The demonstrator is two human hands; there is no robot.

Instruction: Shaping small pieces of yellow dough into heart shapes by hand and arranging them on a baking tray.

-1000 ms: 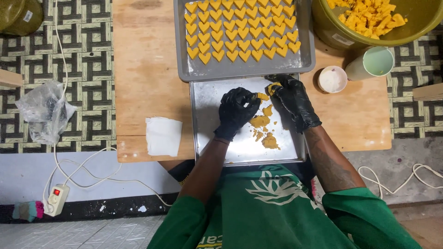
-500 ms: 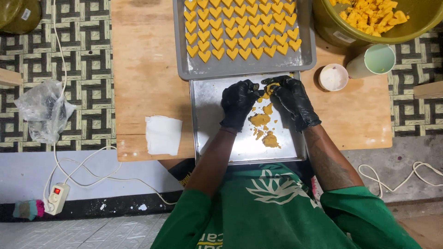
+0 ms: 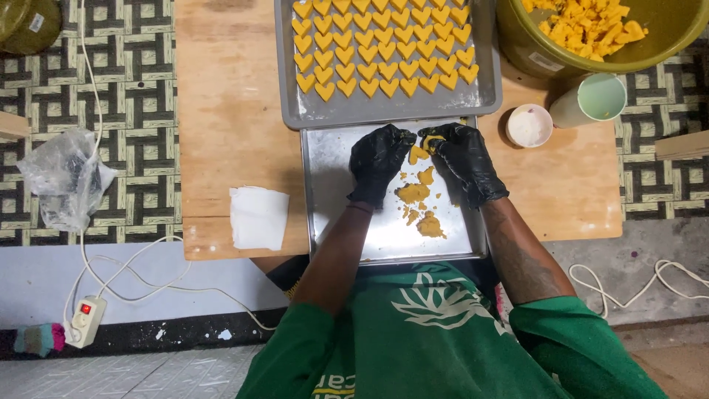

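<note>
The fingers (image 3: 436, 142) of the right hand (image 3: 465, 161), in a black glove, pinch a small lump of orange dough (image 3: 430, 140) at the centre of the frame, just above the middle of the picture. The left hand (image 3: 378, 161), gloved the same, has its fingers curled together with the tips at the same lump, touching it from the left (how firmly it presses cannot be told). Both hands hover over the upper part of a bare metal tray (image 3: 332, 192), where loose dough scraps (image 3: 413, 193) lie below the fingertips, with another clump (image 3: 430, 225) nearer the lower edge.

Directly above, touching this tray's top edge, a second tray (image 3: 487, 92) carries rows of orange heart shapes (image 3: 380, 48). Both trays rest on a wooden tabletop (image 3: 221, 111). To the right of the hands stand a small white bowl (image 3: 529, 125) and a pale green cup (image 3: 597, 100), and in the upper right corner a green bucket (image 3: 532, 52) holds orange chunks (image 3: 583, 22). A folded white cloth (image 3: 258, 218) lies at the left of the lower tray. On the patterned floor at far left sit a clear plastic bag (image 3: 63, 181) and, lower down, a power strip (image 3: 83, 321).
</note>
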